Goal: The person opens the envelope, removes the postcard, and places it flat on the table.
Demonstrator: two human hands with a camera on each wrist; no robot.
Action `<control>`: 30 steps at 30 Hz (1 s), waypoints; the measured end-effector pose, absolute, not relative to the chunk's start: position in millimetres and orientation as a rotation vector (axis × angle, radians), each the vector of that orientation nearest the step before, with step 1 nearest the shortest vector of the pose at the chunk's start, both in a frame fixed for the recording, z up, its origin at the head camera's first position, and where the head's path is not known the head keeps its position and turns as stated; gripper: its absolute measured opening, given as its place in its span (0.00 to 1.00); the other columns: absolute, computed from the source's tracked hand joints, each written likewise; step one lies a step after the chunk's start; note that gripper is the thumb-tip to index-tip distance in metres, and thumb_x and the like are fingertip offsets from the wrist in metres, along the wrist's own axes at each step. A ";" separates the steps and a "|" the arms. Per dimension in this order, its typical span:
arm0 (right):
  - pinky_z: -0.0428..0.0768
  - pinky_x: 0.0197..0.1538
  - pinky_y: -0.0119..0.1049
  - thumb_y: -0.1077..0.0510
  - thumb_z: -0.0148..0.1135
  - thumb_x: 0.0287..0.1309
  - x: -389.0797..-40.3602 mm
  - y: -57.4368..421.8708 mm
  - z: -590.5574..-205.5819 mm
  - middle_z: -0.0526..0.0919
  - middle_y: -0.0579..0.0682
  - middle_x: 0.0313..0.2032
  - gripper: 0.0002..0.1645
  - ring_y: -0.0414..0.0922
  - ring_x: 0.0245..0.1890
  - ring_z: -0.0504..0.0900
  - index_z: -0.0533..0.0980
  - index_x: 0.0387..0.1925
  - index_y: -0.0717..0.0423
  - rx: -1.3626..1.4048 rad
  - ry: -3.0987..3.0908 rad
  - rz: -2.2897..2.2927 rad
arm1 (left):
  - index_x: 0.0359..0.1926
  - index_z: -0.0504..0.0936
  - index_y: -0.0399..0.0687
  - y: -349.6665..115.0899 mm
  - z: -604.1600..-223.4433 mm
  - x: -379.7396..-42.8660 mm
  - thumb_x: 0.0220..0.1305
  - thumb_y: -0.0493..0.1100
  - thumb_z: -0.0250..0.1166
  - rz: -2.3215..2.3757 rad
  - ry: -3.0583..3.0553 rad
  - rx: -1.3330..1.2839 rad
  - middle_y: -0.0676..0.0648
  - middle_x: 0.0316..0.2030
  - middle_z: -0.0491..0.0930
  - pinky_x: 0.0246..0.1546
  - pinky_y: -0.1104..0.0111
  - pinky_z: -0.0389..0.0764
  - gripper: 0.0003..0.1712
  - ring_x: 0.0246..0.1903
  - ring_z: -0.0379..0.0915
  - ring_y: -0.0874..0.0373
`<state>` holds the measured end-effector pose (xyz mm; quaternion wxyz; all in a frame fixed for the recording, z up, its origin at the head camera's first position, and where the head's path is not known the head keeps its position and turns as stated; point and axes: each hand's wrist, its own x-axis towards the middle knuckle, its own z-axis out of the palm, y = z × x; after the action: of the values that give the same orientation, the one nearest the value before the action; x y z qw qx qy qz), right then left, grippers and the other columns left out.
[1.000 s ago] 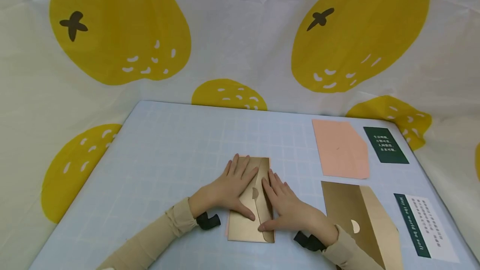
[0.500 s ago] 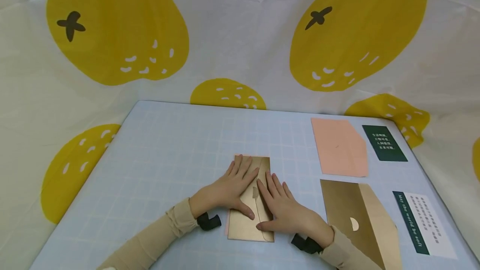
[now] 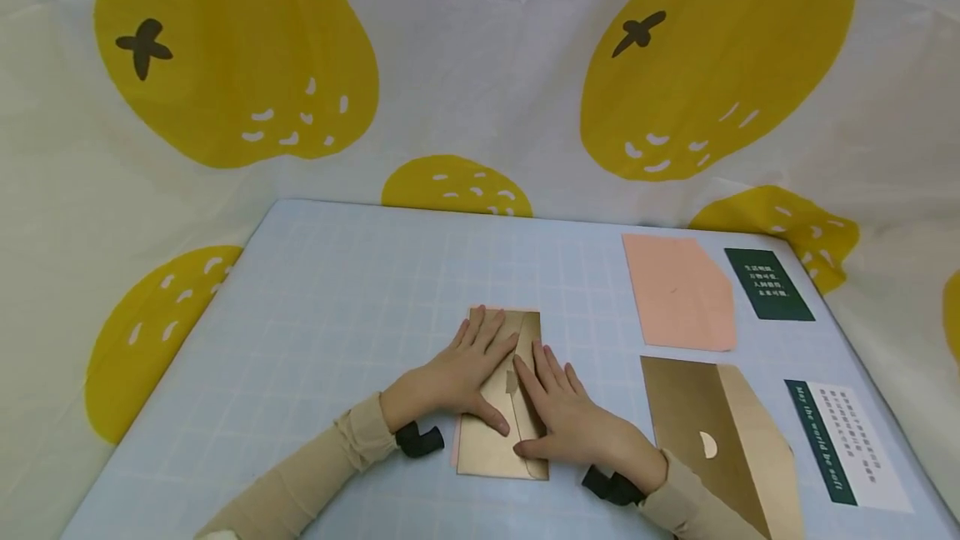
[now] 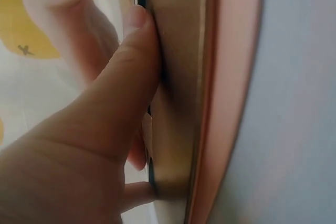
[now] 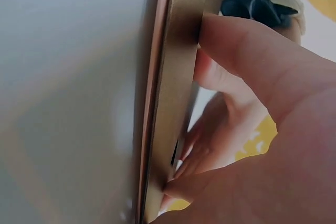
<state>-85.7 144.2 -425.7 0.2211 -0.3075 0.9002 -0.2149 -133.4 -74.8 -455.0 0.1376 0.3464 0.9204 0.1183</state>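
A closed gold envelope (image 3: 487, 458) lies upright on the table in front of the person, over a pink one (image 3: 454, 444) whose edge peeks out at the left and top. My left hand (image 3: 465, 373) rests flat with spread fingers on its left part. My right hand (image 3: 573, 415) presses the flap on the right side, thumb and fingers stretched out. In the left wrist view the thumb (image 4: 131, 61) touches the gold paper, with the pink layer beneath it. The right wrist view shows the right thumb and a fingertip against the gold surface (image 5: 178, 66).
On the right lie a pink envelope (image 3: 678, 294), a dark green card (image 3: 768, 284), a gold envelope with its flap unfolded (image 3: 690, 407) and a white card with a green strip (image 3: 851, 444). A curtain with yellow fruit prints (image 3: 480, 48) hangs behind the table.
My right hand has shifted slightly left over the flap, its index finger further onto the envelope. The left hand has stayed in place.
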 end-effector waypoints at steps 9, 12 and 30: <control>0.43 0.71 0.62 0.37 0.70 0.55 -90.5 145.6 -427.6 0.24 0.68 0.74 0.67 0.64 0.75 0.28 0.41 0.77 0.65 -0.849 2.461 -0.683 | 0.78 0.52 0.60 -80.0 -461.1 -146.0 0.31 0.81 0.72 0.502 2.675 0.974 0.32 0.76 0.27 0.70 0.41 0.38 0.74 0.74 0.17 0.35; 0.44 0.71 0.62 0.37 0.70 0.54 -88.7 145.2 -429.2 0.24 0.68 0.74 0.68 0.64 0.75 0.29 0.42 0.77 0.65 -0.864 2.465 -0.672 | 0.78 0.53 0.61 -81.6 -460.4 -147.0 0.31 0.82 0.71 0.475 2.666 0.984 0.32 0.76 0.30 0.70 0.41 0.39 0.74 0.74 0.20 0.35; 0.52 0.70 0.60 0.31 0.69 0.51 -61.9 136.0 -426.6 0.27 0.66 0.76 0.70 0.64 0.75 0.30 0.43 0.77 0.63 -0.900 2.479 -0.580 | 0.77 0.53 0.58 -91.8 -457.3 -120.3 0.30 0.83 0.70 0.399 2.647 1.016 0.31 0.76 0.33 0.70 0.41 0.40 0.75 0.75 0.25 0.34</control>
<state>-61.9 136.0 -426.6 0.2186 -0.3252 0.8958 -0.2095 -120.3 -91.8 -457.3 0.1389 0.3513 0.9155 0.1381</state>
